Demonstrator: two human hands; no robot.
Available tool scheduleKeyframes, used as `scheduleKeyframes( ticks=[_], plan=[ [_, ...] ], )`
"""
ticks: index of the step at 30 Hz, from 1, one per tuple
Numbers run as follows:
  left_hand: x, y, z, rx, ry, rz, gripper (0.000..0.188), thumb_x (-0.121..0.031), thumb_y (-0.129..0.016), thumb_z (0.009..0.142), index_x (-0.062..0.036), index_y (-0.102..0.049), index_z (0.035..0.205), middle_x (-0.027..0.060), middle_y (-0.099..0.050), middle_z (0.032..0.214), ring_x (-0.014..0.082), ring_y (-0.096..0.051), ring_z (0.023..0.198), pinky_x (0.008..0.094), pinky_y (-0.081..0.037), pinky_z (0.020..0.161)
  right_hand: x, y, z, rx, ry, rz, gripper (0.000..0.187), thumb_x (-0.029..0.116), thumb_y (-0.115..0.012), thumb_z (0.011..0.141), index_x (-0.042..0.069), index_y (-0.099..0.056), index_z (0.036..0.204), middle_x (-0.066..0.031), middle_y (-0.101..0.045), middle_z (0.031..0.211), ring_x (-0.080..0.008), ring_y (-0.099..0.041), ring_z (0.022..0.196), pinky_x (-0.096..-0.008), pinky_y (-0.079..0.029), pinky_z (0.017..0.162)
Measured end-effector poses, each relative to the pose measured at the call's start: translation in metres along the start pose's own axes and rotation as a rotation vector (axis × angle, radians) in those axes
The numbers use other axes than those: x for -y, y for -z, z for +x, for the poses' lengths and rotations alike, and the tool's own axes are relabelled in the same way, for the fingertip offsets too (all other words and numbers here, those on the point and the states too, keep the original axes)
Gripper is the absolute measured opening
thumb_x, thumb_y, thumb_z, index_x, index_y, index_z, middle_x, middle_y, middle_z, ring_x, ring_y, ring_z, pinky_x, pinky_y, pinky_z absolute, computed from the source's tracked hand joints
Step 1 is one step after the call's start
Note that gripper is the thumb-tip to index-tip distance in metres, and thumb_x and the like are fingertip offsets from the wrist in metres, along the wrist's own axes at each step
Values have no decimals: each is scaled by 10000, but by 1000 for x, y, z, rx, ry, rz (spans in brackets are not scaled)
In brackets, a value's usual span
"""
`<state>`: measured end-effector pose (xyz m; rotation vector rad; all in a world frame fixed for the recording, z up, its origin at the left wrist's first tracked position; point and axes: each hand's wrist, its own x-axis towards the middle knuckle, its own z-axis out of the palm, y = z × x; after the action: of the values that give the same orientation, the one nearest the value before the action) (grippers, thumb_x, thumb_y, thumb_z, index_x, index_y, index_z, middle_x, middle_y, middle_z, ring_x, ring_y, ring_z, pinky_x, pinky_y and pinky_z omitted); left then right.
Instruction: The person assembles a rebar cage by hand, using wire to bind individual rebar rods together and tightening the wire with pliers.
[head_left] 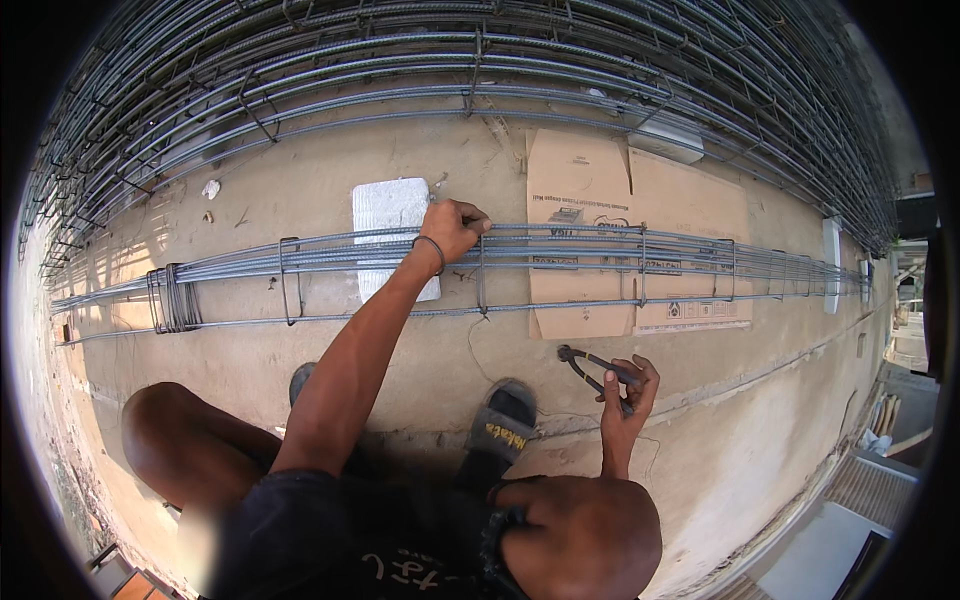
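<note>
A long cage of ribbed steel bars (560, 254) lies across the ground in front of me, with square wire stirrups around it. My left hand (455, 228), a dark band at its wrist, is closed at the upper corner of one stirrup (482, 275), against the top bar. Its fingertips are partly hidden, and any tie wire there is too small to tell. Nearer to me on the right, my right hand (632, 395) grips the dark handles of a pair of pincers (590, 366). Their jaws point left, apart from the cage.
Under the cage lie flattened cardboard (580, 190) and a white foam block (390, 205). Several stirrups are bunched (178, 298) at the left end. Stacked rebar cages (400, 60) line the far side. A thin loose wire trails by my sandalled foot (503, 415).
</note>
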<state>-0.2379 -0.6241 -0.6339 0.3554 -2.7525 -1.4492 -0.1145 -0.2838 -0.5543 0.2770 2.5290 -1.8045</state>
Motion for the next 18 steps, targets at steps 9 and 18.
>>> scheduleKeyframes(
  ticks=[9,18],
  plan=[
    [3,-2,-1,-18,-2,-37,185,-232,-728,822,-71,-760,907,126,-727,806,245,-699,725,337,-537,708,13,27,-54,232,-729,399,506,263,-513,998,128,-352,1458,-164,-542,1259,-285,-590,1123,-387,-504,901],
    [-49,10,-35,-434,-108,-177,346,-194,-708,845,-5,-674,1133,202,-666,1129,298,-656,1028,354,-515,900,-15,24,-36,395,-979,727,580,448,-680,860,67,-516,1265,-113,-611,1129,-178,-581,809,-286,-441,646]
  ],
)
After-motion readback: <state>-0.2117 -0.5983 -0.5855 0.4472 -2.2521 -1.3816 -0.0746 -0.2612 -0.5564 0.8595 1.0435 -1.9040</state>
